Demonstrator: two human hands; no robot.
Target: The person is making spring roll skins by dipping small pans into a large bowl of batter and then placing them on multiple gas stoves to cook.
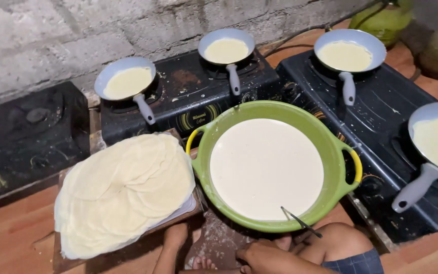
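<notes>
A reddish wooden floor point(11, 233) carries three black gas stoves: one bare at the left point(26, 132), a middle stove point(193, 91) and a right stove point(381, 127), set in a row along a block wall. Just before them on the floor rest a wooden board point(102, 256) stacked with thin pale crepes point(125, 190) and a green basin point(330, 152) of batter, touching side by side.

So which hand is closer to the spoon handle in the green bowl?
Right. The right hand rests just below the spoon handle, not touching; what looks like the left hand is farther left, by the crepe stack.
</notes>
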